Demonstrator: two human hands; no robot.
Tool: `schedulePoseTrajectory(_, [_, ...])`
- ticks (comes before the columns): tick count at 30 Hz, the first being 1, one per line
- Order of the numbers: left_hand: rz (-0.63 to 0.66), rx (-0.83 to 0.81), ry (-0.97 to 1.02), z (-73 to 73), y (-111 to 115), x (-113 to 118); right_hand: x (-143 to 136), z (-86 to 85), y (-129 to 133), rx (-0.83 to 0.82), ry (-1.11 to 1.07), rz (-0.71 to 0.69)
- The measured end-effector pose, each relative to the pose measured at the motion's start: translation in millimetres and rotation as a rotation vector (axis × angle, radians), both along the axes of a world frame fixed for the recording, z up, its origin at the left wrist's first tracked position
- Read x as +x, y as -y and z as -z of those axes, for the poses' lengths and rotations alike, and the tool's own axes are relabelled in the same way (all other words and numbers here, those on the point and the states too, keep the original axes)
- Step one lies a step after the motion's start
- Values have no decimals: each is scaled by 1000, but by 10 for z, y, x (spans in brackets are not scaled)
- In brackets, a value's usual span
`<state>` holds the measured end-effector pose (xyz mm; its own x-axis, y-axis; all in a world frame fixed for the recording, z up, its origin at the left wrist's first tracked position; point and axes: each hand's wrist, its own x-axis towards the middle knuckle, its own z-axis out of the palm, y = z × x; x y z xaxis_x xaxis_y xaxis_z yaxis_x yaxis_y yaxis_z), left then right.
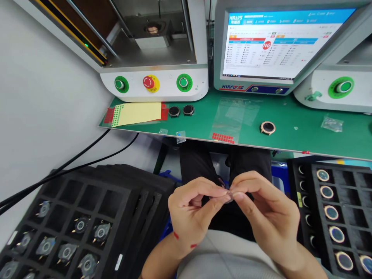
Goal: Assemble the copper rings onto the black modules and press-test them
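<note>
In front of my lap, both hands meet fingertip to fingertip. My left hand [196, 207] is closed in a pinch between thumb and forefinger. My right hand [266, 209] pinches from the other side in the same way. Between them is a small greyish, see-through piece [229, 197], largely covered by the fingers; its exact kind I cannot make out. Two small red stickers [185, 240] are stuck on my left hand and wrist. On the green bench beyond lie a rose-gold watch case [267, 128] and two dark watch cases [181, 111].
Black foam trays of wrapped watch parts [66, 248] are stacked at left; a tray of gold-rimmed watches [331, 212] stands at right. The green bench [197, 126] holds a yellow sticker sheet [138, 113] and red stickers [223, 138]. Behind stand a machine [165, 83] and a monitor [273, 50] showing NG.
</note>
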<state>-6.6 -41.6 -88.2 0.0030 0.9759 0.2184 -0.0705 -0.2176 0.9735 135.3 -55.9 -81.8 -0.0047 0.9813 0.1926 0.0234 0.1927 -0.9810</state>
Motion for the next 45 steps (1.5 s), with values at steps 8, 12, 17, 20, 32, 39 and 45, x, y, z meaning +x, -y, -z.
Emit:
schedulePoseTrajectory(8, [37, -136, 286, 98, -39, -52, 95, 23, -52, -36, -53, 17])
schedulePoseTrajectory(12, [106, -150, 304, 93, -39, -52, 66, 16, -63, -82, -112, -91])
schedulePoseTrajectory(17, [104, -137, 242, 100, -33, -59, 34, -21, -73, -95, -89, -78])
schedulePoseTrajectory(20, [117, -116, 238, 115, -37, -64, 28, -19, -84, -127, -97, -88])
schedulePoseTrajectory(32, [31, -24, 170, 197, 33, 8, -28, 116, 24, -5, -134, 57])
schedulePoseTrajectory(39, [-203, 98, 160, 229, -17, -19, -42, 292, 32, 63, -261, 242])
schedulePoseTrajectory(45, [-136, 90, -78, 170, -10, 0, -80, 255, -64, -79, -164, 57])
